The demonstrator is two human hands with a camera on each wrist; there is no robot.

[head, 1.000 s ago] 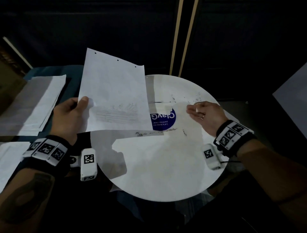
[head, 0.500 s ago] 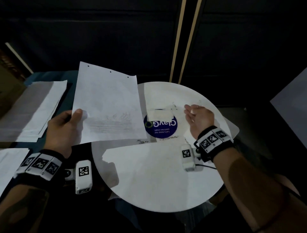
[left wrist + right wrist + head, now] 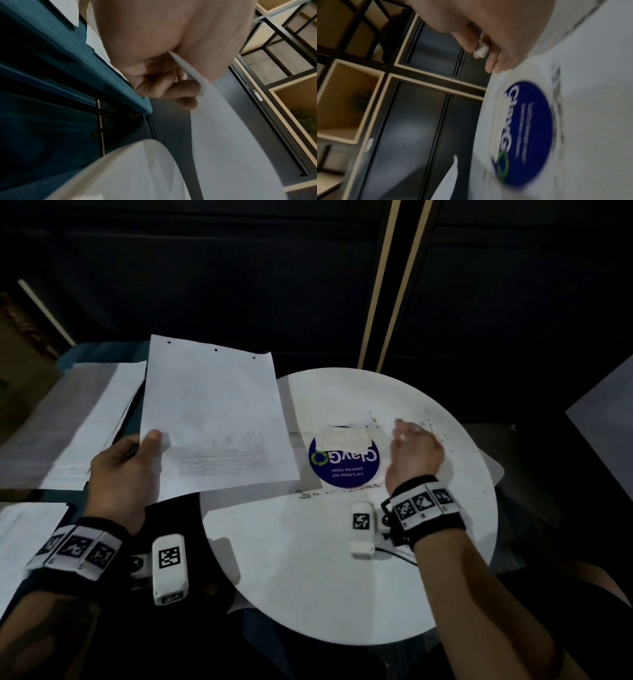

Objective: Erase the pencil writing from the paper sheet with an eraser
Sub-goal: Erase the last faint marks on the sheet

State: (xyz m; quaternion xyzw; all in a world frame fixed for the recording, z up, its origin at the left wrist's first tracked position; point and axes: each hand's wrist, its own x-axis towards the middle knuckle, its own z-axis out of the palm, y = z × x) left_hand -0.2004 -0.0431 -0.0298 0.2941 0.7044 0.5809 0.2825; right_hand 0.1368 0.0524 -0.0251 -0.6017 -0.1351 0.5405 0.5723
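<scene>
The left hand pinches the paper sheet at its lower left edge, thumb on top and fingers curled beneath, as the left wrist view confirms. The sheet is held clear of the table, with its lower right corner overhanging the table's left rim. Its long axis runs away from the person, the punched-hole edge farthest from the hands. A band of grey pencil writing lies across the lower part of the sheet, just to the right of the left thumb.

The right hand is over the far right part of the table, well apart from the sheet, with a blue round sticker between the two hands. The right wrist view shows the eraser, a small white block, pinched between its fingers.

Governing relation: the pencil band lies to the left of the right hand, beyond the sticker. The left hand is nearer the writing; the right hand carries the tool. Judged from this, the sheet must probably be laid flat on the table before rubbing, since an unsupported sheet would buckle under eraser pressure.

Dark specks, possibly eraser crumbs, lie on the table beside the right hand. Stacks of paper lie to the left of the left hand. No containers are visible.
</scene>
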